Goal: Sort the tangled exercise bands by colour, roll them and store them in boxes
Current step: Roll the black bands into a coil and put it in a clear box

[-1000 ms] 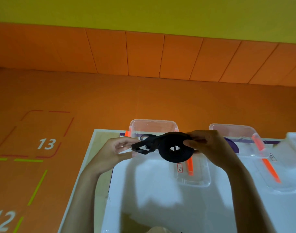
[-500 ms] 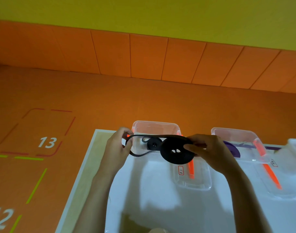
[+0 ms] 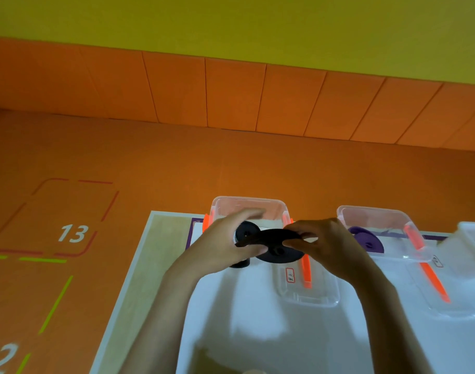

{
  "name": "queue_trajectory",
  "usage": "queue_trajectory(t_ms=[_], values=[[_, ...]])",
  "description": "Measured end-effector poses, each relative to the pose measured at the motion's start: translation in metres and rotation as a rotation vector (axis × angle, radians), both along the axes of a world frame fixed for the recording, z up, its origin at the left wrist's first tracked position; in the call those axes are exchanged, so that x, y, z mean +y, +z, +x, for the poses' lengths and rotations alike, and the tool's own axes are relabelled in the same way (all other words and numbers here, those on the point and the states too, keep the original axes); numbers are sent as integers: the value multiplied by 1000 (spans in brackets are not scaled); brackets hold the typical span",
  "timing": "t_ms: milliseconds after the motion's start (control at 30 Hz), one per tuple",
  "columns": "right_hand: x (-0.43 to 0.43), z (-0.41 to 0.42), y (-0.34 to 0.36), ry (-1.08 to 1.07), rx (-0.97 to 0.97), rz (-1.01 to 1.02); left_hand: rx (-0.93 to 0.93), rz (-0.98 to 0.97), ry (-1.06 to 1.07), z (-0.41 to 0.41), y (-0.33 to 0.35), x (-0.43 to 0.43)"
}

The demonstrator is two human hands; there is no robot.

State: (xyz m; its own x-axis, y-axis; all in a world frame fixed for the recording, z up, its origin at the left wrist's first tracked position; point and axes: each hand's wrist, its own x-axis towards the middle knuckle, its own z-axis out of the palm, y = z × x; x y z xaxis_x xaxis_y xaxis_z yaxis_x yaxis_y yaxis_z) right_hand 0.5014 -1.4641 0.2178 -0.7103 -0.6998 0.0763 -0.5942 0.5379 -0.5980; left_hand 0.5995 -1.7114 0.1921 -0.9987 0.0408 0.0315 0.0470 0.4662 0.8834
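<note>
My left hand and right hand pinch the rolled black band between curled fingers, clear box just beyond them.

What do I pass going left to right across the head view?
In order: white floor number 13 → left hand → black rolled exercise band → right hand → purple rolled band → white plastic box.

Dim, warm light with oversaturated colours. The white table glares pale, crossed by soft arm shadows. Left hand and band are motion-blurred. The wide lens bends the far wall.
</note>
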Motion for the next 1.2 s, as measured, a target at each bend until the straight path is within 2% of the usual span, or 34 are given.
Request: queue_trajectory(t_ms=[267, 400, 633, 767, 833, 967, 1100, 1200], values=[[-9, 8, -2, 13, -56, 10, -9, -109, -32, 1, 0, 1], [-18, 14, 1, 82, -89, 65, 11, -279, -35, 2, 8, 3], [-22, 6, -7, 101, -88, 145, -9, -422, -44, 7, 15, 8], [-16, 6, -8, 57, -191, 87, -52, -323, 13, 12, 16, 10], [-16, 8, -10, 48, -156, 66, -76, -270, 50, 14, 17, 10], [-19, 15, -12, 53, -130, 9, -77, -316, 70, 13, 19, 12], [-23, 21, -12, 90, -63, -22, -73, -277, 82, 14, 22, 10], [-26, 23, -13, 83, -79, -87, -66, -232, 84, 14, 22, 11]])
